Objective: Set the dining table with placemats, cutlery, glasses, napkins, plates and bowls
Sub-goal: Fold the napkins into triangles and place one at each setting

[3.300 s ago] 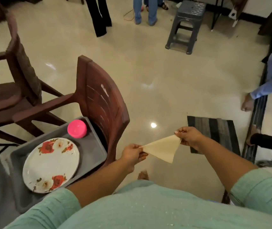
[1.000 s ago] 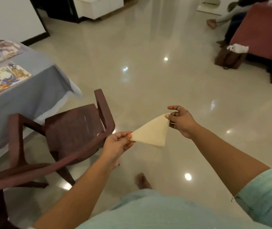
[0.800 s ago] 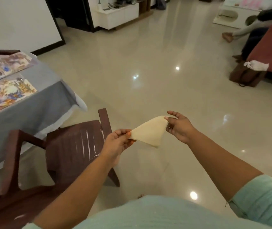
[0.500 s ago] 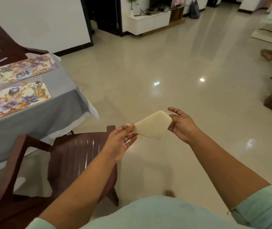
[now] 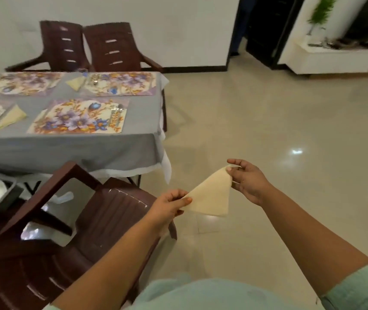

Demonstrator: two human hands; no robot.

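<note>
Two hands hold one cream napkin (image 5: 212, 196), folded to a triangle, in the air above the floor (image 5: 268, 121). Left hand (image 5: 167, 208) pinches the napkin's left point between thumb and curled fingers. Right hand (image 5: 246, 181) pinches the upper right corner between thumb and forefinger, other fingers loosely spread. Napkin hangs stretched between them, third corner pointing down, touching nothing else.

Below and left of the left hand: brown plastic chair (image 5: 102, 220), its seat under the left forearm. Up and left of both hands, well apart: table with grey cloth (image 5: 71, 151). On it, nearest the hands, a floral placemat (image 5: 78, 117) with cutlery (image 5: 116, 114) on its right edge; type of cutlery too blurred to tell. Farther placemat (image 5: 120, 83) behind it, with a folded napkin on table (image 5: 75, 82) just left of it. Another folded napkin (image 5: 11, 117) lies left of the nearest placemat, between it and a partly cropped mat at the frame's left edge. Two more brown chairs (image 5: 84, 45) stand at the table's far side against the wall. Far left of the left hand, a grey tray (image 5: 8, 193) holding something white, mostly cut off.
</note>
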